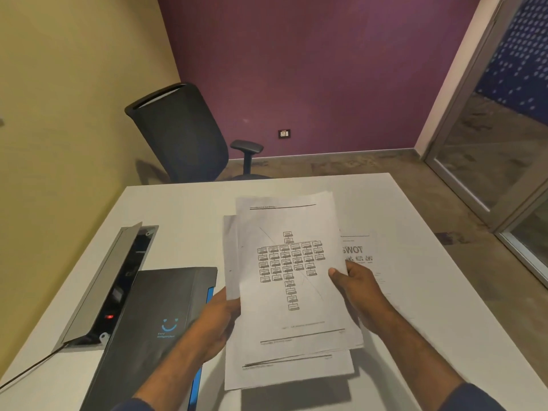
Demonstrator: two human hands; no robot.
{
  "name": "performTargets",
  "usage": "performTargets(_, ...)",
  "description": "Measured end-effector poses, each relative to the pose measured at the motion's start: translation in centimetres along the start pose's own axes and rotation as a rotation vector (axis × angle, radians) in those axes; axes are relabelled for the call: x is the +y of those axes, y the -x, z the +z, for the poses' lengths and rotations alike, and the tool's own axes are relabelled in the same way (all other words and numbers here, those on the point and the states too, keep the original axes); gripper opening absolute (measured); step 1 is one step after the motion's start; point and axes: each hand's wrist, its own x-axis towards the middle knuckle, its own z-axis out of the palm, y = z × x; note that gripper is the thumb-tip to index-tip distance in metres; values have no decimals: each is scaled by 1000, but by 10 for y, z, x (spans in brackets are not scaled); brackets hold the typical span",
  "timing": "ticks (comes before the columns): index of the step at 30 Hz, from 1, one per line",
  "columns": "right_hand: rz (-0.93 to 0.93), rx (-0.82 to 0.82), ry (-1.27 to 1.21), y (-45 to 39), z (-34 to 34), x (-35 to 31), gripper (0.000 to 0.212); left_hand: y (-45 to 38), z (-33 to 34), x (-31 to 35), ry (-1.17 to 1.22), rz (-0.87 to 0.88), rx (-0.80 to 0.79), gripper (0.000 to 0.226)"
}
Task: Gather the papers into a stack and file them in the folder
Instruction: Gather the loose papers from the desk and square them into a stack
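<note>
Held above the white desk (pixel 184 209): a loose stack of papers (pixel 292 292), not squared, edges offset so that a lower sheet juts out at the bottom and another at the left. Top sheet printed with a branching box chart and crossed by a thin diagonal line. Left hand (pixel 218 318) gripping the stack's left edge, fingers curled behind the sheets, grip closed on the papers. Right hand (pixel 355 289) holding the right edge, thumb pressed on the top sheet just beside the chart, remaining fingers under the stack; grip likewise closed on the papers. Dark blue sleeves at both forearms.

Lying flat on the desk just right of the held stack, partly covered by it and by the right hand: one more sheet (pixel 360 253), its large heading reading as mirrored letters.

Left of the stack, flat on the desk: a dark folder (pixel 154 321), closed, with a blue smile logo on its cover and a blue edge along its right side. Left hand close to that blue edge; contact not clear.

Further left, set into the desk: an open grey cable box (pixel 118 280), lid tilted up, a small red light inside, a black cable (pixel 26 370) running off toward the lower left.

Beyond the desk: a black office chair (pixel 181 132) against a yellow wall, a purple wall with a socket (pixel 284 133), a glass door (pixel 486 149) at the right.
</note>
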Motion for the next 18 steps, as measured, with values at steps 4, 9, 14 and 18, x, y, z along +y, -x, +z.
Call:
performTargets(4, 70, -157, -80, 2, 0, 5, 26, 3, 12, 7, -53, -5, -16, 40)
performTargets(9, 102, -223, -84, 2, 0, 13, 36, -2, 12, 4, 45, -15, 68, 41)
performTargets(14, 90, -225, -59, 1, 0, 16, 37, -4, 6, 15, 142, 20, 25, 52)
performTargets(18, 20, -211, 49, 0, 7, 16, 35, -8, 13, 9, -124, 142, 91, 31)
